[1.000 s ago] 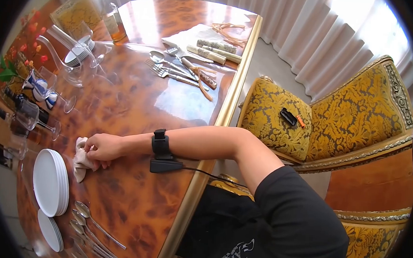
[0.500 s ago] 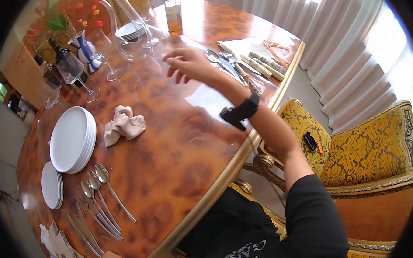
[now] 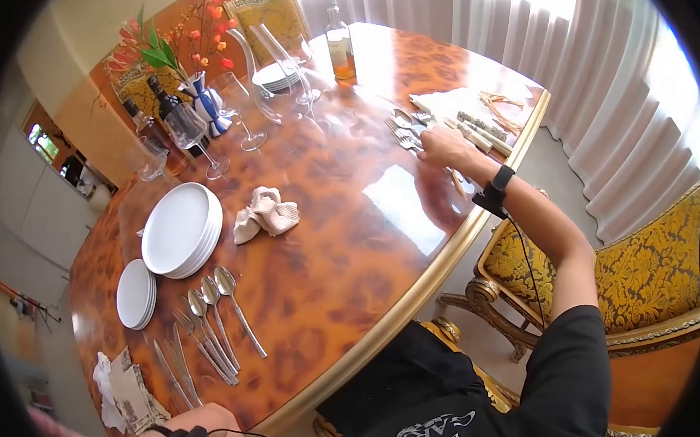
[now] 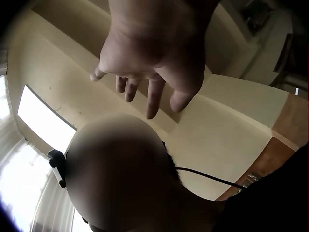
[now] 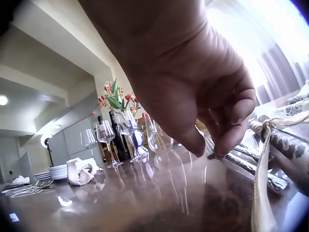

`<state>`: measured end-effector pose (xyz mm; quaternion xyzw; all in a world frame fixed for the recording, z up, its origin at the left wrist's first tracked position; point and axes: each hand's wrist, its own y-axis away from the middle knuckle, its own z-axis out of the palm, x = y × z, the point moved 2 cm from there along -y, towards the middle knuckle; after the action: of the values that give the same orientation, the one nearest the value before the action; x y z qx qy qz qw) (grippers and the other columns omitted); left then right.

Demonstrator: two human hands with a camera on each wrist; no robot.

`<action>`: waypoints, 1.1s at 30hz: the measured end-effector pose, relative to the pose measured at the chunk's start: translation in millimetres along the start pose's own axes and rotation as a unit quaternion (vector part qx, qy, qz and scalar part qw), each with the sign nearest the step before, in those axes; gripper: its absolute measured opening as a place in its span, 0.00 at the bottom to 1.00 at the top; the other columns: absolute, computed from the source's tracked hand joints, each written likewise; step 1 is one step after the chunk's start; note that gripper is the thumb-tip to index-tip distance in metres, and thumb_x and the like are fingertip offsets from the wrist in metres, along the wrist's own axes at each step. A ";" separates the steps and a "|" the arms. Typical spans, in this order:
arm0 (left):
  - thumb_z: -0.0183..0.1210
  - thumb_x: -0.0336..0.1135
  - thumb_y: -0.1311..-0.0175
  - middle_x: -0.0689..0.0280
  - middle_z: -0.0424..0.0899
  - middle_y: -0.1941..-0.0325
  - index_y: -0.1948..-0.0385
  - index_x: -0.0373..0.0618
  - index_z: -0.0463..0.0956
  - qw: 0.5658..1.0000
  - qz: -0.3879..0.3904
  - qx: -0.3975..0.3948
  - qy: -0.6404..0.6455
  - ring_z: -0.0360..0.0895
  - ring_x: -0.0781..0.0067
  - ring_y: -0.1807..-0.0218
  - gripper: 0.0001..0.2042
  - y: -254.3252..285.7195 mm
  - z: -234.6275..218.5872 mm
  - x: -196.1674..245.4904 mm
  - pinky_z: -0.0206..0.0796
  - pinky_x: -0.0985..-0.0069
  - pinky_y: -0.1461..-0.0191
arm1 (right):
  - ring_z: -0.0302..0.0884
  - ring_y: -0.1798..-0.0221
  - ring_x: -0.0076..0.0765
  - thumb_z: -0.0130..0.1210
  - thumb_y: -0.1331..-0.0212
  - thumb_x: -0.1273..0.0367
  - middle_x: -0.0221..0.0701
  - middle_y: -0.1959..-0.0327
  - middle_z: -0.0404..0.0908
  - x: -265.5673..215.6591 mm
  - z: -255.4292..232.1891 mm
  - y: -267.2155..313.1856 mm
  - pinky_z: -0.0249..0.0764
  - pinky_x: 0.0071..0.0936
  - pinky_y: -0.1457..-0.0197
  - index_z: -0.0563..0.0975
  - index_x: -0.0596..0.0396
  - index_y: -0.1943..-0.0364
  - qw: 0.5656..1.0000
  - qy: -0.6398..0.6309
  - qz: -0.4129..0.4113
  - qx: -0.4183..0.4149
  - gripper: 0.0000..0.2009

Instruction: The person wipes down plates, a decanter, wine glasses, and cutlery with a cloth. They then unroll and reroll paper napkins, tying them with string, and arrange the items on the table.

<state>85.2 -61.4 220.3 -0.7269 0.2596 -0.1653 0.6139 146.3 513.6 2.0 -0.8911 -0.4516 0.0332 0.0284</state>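
My right hand (image 3: 448,152) reaches over the cutlery on the far right of the table. In the right wrist view its fingers are curled, with thumb tip and index fingertip right at the silver handles (image 5: 241,164); I cannot tell whether they pinch one. Fork tines (image 3: 399,134) show just left of the hand, with spoons (image 3: 403,118) behind. A tied pale ribbon (image 5: 263,183) hangs over a dark patterned handle. My left hand (image 4: 154,58) is held off the table, fingers extended and spread, nothing in it. A knotted beige napkin (image 3: 265,214) rests mid-table.
Left of the napkin stand stacked large plates (image 3: 177,229) and small plates (image 3: 134,294). Nearer lie spoons (image 3: 231,291), forks and knives (image 3: 169,371). Stemmed glasses (image 3: 187,127), dark bottles (image 3: 162,102), a flower vase (image 3: 205,104) and an amber bottle (image 3: 340,52) stand behind. Rolled napkins (image 3: 481,134) lie right.
My right hand has let go of the knotted napkin, leaving it on the table, and moved across to the cutlery at the far right. The head view has shifted, and my left forearm has appeared below.
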 end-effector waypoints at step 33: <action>0.47 0.37 0.27 0.65 0.82 0.55 0.49 0.44 0.74 0.729 -0.617 0.188 0.231 0.80 0.74 0.57 0.12 148.5 84.9 -233.1 0.73 0.75 0.51 | 0.67 0.86 0.15 0.56 0.33 0.63 0.24 0.79 0.78 -281.3 -95.9 -5.8 0.60 0.14 0.83 0.75 0.54 0.69 0.631 -0.674 -0.337 -0.184 0.10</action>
<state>-82.1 125.9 77.1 -0.5362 -0.1484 -0.7157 0.4222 -16.1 288.1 107.4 -0.3932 -0.6108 0.5289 -0.4390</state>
